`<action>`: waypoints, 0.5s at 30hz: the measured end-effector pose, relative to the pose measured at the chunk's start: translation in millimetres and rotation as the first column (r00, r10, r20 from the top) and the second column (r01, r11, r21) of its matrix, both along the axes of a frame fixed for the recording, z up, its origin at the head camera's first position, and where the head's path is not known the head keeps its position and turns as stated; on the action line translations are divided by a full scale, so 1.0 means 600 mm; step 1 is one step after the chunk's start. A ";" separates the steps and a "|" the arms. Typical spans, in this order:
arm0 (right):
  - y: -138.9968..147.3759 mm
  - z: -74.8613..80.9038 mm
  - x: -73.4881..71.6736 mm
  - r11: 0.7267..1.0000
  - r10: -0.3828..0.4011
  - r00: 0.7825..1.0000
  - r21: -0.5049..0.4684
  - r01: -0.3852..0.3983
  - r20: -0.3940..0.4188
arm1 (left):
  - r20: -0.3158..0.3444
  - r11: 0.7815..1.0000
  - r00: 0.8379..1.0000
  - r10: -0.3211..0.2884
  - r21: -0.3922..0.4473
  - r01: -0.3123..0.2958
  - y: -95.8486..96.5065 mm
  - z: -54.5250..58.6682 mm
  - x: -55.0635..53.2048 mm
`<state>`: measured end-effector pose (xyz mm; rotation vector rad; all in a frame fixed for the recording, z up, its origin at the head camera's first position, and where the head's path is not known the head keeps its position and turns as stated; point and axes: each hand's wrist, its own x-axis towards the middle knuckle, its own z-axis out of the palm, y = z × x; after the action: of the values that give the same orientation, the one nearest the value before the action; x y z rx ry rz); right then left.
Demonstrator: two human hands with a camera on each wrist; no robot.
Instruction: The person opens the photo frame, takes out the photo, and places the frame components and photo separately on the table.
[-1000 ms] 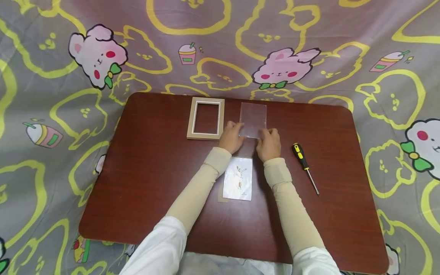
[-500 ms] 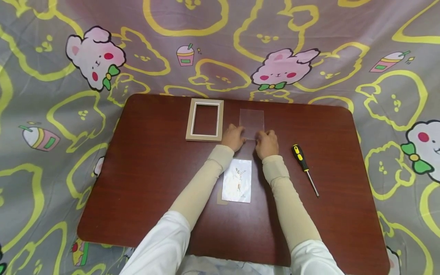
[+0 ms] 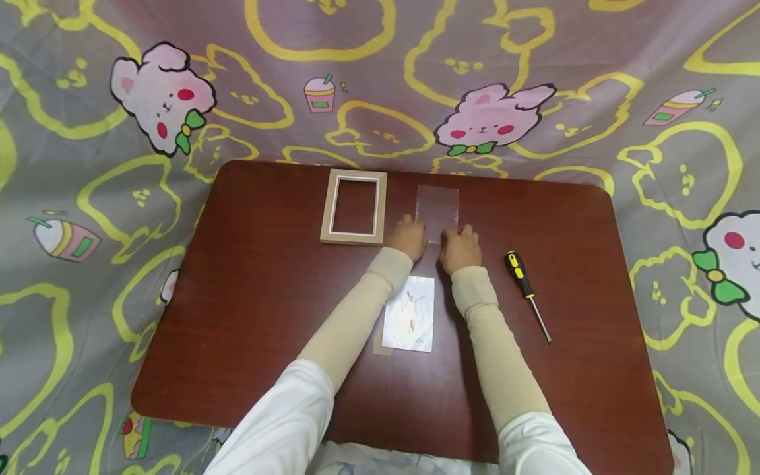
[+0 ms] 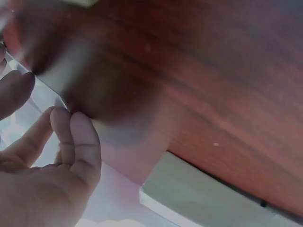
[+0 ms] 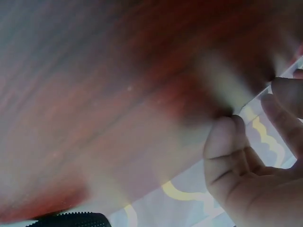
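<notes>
A clear plastic sheet (image 3: 438, 206) is at the table's far middle, held by its near end between both hands. My left hand (image 3: 407, 239) pinches the near left corner. My right hand (image 3: 460, 249) pinches the near right corner. In the left wrist view, the sheet's thin edge (image 4: 46, 91) runs between thumb and fingertips. Beside my left hand lies an empty wooden picture frame (image 3: 328, 208) with a white inner lip. Below the hands is a white picture card (image 3: 408, 316) with a small plant print, partly over a brown piece (image 3: 382, 347).
On the right of the dark red table (image 3: 237, 277) lies a black and yellow screwdriver (image 3: 521, 277), its shaft toward the person. A patterned curtain (image 3: 380, 59) hangs close behind the table's far edge and around its sides.
The clear sheet has come slightly nearer the person and looks a little smaller. My hands have drawn a bit closer together, the left shifting right. Frame, card and screwdriver stay in place.
</notes>
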<state>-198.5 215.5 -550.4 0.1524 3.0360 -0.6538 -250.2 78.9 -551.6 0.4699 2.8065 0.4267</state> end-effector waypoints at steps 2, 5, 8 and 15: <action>-0.001 0.006 0.000 1.000 0.000 1.000 0.007 0.000 0.004 | -0.002 1.000 1.000 0.006 0.010 -0.006 0.001 0.004 0.000; -0.001 0.011 0.003 1.000 0.004 1.000 -0.003 -0.004 0.019 | 0.018 0.999 1.000 0.010 0.042 -0.011 -0.002 0.012 0.002; 0.004 0.011 0.012 1.000 0.015 0.999 -0.026 -0.014 0.044 | 0.044 0.993 0.999 0.017 0.118 -0.022 -0.009 0.017 0.007; 0.017 0.015 0.044 0.994 -0.006 0.997 -0.107 0.014 0.079 | 0.087 0.937 0.992 0.087 0.332 -0.111 -0.047 0.028 0.037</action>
<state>-172.0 225.4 -541.5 0.1857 2.9188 -0.7908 -227.9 50.7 -535.1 0.3716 2.7017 0.9365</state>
